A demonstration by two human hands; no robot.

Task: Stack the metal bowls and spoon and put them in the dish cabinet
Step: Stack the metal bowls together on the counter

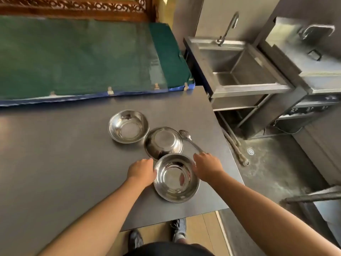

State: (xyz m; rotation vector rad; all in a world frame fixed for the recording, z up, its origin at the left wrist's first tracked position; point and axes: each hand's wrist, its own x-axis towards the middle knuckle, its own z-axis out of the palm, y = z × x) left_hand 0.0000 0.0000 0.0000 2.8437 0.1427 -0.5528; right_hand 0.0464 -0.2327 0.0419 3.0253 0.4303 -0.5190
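Nearest bowl (pixel 176 179) sits upright on the dark grey table (pixel 55 163), close to the near right edge, with a hand on each side. Left hand (pixel 142 171) is against its left rim, thumb on the rim edge; fingers curl down out of sight, so can't tell if it has actually clamped on. Right hand (pixel 207 166) is at the right rim, knuckles up, fingertips hidden too; contact looks likely, grip can't be confirmed. It also covers the handle end of the spoon (pixel 190 140), which lies flat on the table, bowl end pointing away. Middle bowl (pixel 163 142) is just beyond the near one, rims touching or overlapping, spoon just beside it on the right. Far bowl (pixel 128 126) is up-left of that, upright, rims almost touching. Beyond the table: green mat (pixel 73 56) on the left, steel sink (pixel 238 69) with faucet (pixel 228 27) on the right.
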